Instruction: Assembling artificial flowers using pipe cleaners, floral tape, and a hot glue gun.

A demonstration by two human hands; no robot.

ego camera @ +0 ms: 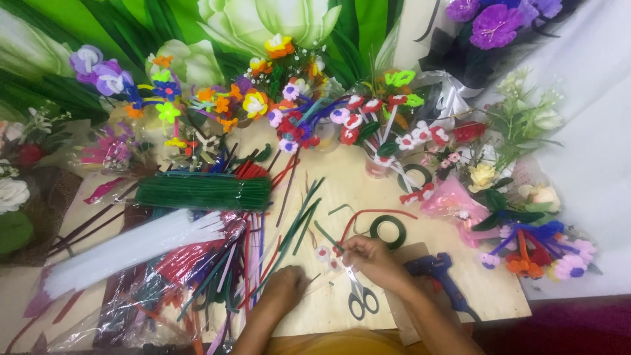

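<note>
My right hand (371, 260) pinches a small white and red pipe-cleaner flower (324, 254) with a green stem over the wooden table (328, 309). A red pipe cleaner (368, 213) curves away from this hand. My left hand (284, 287) rests fingers-down on the table beside loose green and red pipe cleaners (289, 230); whether it holds one is unclear. Grey-handled scissors (360, 296) lie just below my right hand.
A green floral tape roll (388, 230) and a blue glue gun (437, 273) lie right of my hand. Bundles of green (204, 192) and white pipe cleaners (131, 250) lie at left. Finished pipe-cleaner flowers (289, 105) and bouquets (532, 250) line the back and right.
</note>
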